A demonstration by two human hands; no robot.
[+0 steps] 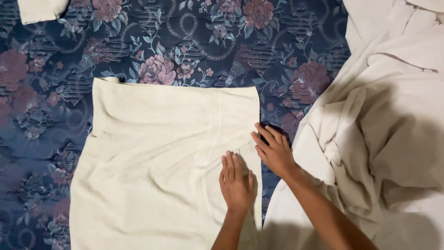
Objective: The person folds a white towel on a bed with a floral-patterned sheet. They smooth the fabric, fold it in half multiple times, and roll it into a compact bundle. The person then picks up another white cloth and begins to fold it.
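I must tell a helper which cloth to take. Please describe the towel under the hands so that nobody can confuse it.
On the blue flowered bedspread, the towel lies spread flat in the middle, with the left hand on it and the right hand at its right edge. Unlike the rumpled sheet on the right, it is a flat cream rectangle.

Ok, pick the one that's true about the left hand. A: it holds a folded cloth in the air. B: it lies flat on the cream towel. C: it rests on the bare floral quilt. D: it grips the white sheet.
B: the left hand lies palm down, fingers spread, on the cream towel near its right edge.
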